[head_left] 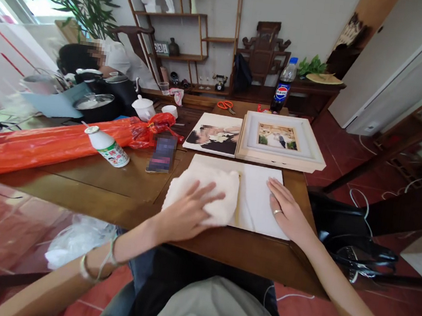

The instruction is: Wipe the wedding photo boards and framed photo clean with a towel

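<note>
White, fluffy cloth [221, 178] under one palm, flat white rectangular board [257, 203] under the other.
On the brown wooden table [261, 250], the left hand [186, 212] lies open, fingers spread over the cloth, which covers the board's left part; the right hand [285, 209] rests flat at the board's right edge, fingers extended, grasping nothing. Just beyond lie a square photo panel [214, 133] and a white-framed photograph [278, 136].

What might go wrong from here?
The left hand lies on the white cloth, so grit caught beneath could scratch the white board. If the right hand eased off, the board might slide. The framed photo sits by the right edge of the table; a knock could tip it off.
</note>
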`<state>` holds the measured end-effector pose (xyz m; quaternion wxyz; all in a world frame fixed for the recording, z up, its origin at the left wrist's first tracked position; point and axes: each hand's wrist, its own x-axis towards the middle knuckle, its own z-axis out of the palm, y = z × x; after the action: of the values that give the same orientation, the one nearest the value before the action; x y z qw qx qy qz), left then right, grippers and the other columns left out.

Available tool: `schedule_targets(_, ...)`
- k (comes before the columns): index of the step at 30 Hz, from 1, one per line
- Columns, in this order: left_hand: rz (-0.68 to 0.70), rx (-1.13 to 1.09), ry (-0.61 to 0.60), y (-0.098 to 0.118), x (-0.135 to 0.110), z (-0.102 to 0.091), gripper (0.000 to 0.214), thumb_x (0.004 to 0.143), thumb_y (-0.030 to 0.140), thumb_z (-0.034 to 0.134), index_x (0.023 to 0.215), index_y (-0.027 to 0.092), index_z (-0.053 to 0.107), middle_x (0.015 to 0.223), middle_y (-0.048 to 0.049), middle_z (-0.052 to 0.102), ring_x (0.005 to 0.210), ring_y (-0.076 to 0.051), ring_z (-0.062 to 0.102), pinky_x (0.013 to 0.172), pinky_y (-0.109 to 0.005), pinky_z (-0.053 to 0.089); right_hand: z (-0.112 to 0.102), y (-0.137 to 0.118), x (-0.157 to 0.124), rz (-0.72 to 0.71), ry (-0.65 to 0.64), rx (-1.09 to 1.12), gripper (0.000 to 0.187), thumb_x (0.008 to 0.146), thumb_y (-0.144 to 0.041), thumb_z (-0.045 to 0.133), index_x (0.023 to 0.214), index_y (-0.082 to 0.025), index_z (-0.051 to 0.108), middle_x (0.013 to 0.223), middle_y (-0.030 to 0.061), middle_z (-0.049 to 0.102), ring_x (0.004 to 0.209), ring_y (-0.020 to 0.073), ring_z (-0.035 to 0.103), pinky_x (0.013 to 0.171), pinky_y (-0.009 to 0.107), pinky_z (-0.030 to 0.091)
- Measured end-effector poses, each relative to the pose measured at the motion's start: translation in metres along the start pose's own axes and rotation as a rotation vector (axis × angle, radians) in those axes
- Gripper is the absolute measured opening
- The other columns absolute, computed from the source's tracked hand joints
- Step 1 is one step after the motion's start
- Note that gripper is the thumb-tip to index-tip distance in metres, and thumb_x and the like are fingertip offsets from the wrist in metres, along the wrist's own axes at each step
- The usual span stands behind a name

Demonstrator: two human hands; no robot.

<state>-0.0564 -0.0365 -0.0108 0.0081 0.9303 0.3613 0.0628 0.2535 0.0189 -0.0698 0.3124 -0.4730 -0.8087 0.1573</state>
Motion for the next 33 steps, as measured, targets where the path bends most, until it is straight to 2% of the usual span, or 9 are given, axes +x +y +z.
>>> schedule_targets(3,0.039,-0.028,0.018,0.027,-0.021,-0.001,0.031,0.094,0.037,0.053,0.078,0.022,0.075,0.153,-0.0027,0.038,0.145,-0.035,0.024,0.117,-0.06,0.021,0.0,0.0,0.0,0.001,-0.003,-0.011,0.048,0.1,-0.036,0.033,0.144,-0.022,0.043,0.15,0.0081,0.042,0.142,0.024,0.032,0.118,0.05,0.028)
schedule_targets(7,0.047,-0.043,0.0,0.029,-0.021,-0.001,0.03,0.094,0.035,0.052,0.08,0.022,0.075,0.155,-0.0021,0.033,0.146,-0.035,0.021,0.117,-0.061,0.019,0.0,-0.001,0.001,0.003,-0.005,-0.014,0.048,0.099,-0.036,0.033,0.144,-0.023,0.043,0.15,0.0079,0.042,0.141,0.0253,0.033,0.117,0.052,0.028)
schedule_targets(14,-0.096,-0.004,0.002,-0.009,0.047,0.008,0.039,0.1,0.039,0.039,0.108,0.019,0.071,0.159,-0.0039,0.025,0.147,-0.035,0.018,0.112,-0.064,0.024,0.001,0.002,0.001,-0.014,0.005,-0.014,0.047,0.099,-0.034,0.033,0.143,-0.021,0.045,0.149,0.009,0.043,0.141,0.0239,0.034,0.117,0.051,0.029)
schedule_targets(17,-0.148,0.009,0.024,-0.017,0.073,0.013,0.041,0.1,0.041,0.037,0.11,0.018,0.07,0.158,-0.0048,0.025,0.147,-0.036,0.017,0.111,-0.067,0.023,0.001,0.002,0.001,-0.024,0.008,-0.011,0.047,0.099,-0.033,0.033,0.143,-0.02,0.045,0.15,0.0095,0.043,0.141,0.0237,0.033,0.117,0.051,0.029)
schedule_targets(19,-0.128,0.025,0.016,-0.015,0.079,0.016,0.04,0.099,0.041,0.039,0.108,0.019,0.071,0.158,-0.0045,0.027,0.146,-0.037,0.017,0.111,-0.069,0.02,0.002,0.003,0.001,-0.027,0.007,-0.014,0.047,0.099,-0.033,0.033,0.143,-0.018,0.045,0.15,0.0108,0.042,0.141,0.0234,0.032,0.117,0.05,0.028)
schedule_targets(22,-0.059,0.053,0.007,-0.001,0.067,0.019,0.035,0.098,0.038,0.044,0.099,0.019,0.074,0.158,-0.0037,0.028,0.147,-0.038,0.015,0.112,-0.069,0.016,0.002,0.003,0.0,-0.022,0.004,-0.02,0.048,0.1,-0.034,0.032,0.142,-0.015,0.046,0.149,0.0128,0.043,0.142,0.0234,0.032,0.118,0.049,0.028)
schedule_targets(29,0.113,-0.041,0.033,0.063,0.009,0.012,0.024,0.092,0.037,0.056,0.089,0.025,0.076,0.157,-0.0014,0.03,0.146,-0.039,0.015,0.116,-0.065,0.009,0.001,0.002,0.0,-0.012,-0.015,-0.023,0.048,0.099,-0.034,0.033,0.143,-0.017,0.044,0.15,0.013,0.041,0.142,0.0236,0.031,0.118,0.051,0.028)
schedule_targets(31,0.126,-0.059,0.019,0.067,0.007,0.009,0.023,0.092,0.037,0.056,0.089,0.025,0.076,0.157,-0.0016,0.03,0.146,-0.039,0.017,0.116,-0.064,0.011,0.001,0.002,0.0,-0.013,-0.015,-0.026,0.048,0.1,-0.034,0.033,0.143,-0.016,0.043,0.15,0.0134,0.041,0.142,0.0237,0.031,0.118,0.051,0.027)
schedule_targets(33,0.099,-0.055,0.009,0.058,0.015,0.007,0.028,0.094,0.038,0.052,0.09,0.024,0.075,0.156,-0.0016,0.032,0.145,-0.037,0.021,0.116,-0.062,0.016,0.001,0.002,0.0,-0.01,-0.014,-0.026,0.048,0.1,-0.033,0.033,0.143,-0.016,0.044,0.15,0.0133,0.041,0.142,0.0237,0.031,0.118,0.051,0.028)
